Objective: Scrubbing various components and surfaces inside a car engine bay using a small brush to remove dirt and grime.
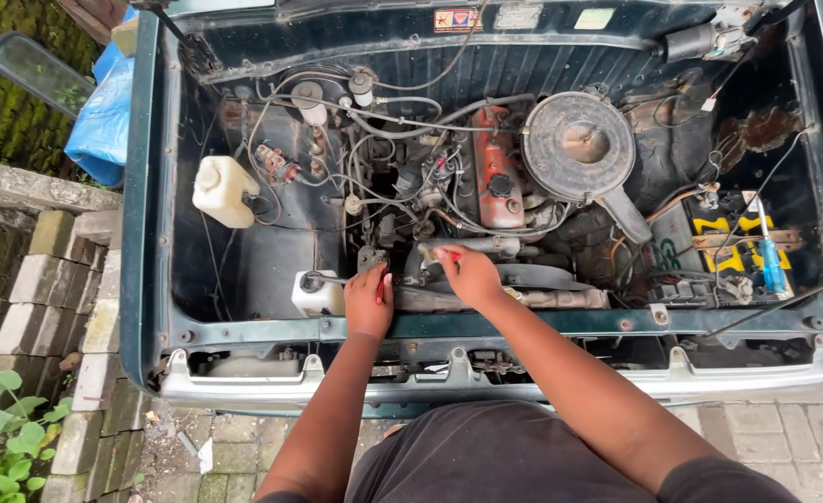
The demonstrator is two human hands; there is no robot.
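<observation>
Two hands of mine reach into the engine bay (244, 270). My left hand (367, 300) is curled around a red-handled tool (380, 289), just right of a small white tank (317, 294). My right hand (468, 273) pinches another red-tipped tool (448, 253) near the red engine cover (497, 168).

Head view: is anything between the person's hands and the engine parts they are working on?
Nothing visible. The left hand holds a red-handled tool at the engine's front edge; the right hand rests on the hose there. The front crossbar passes under both forearms, not blocking them.
</observation>
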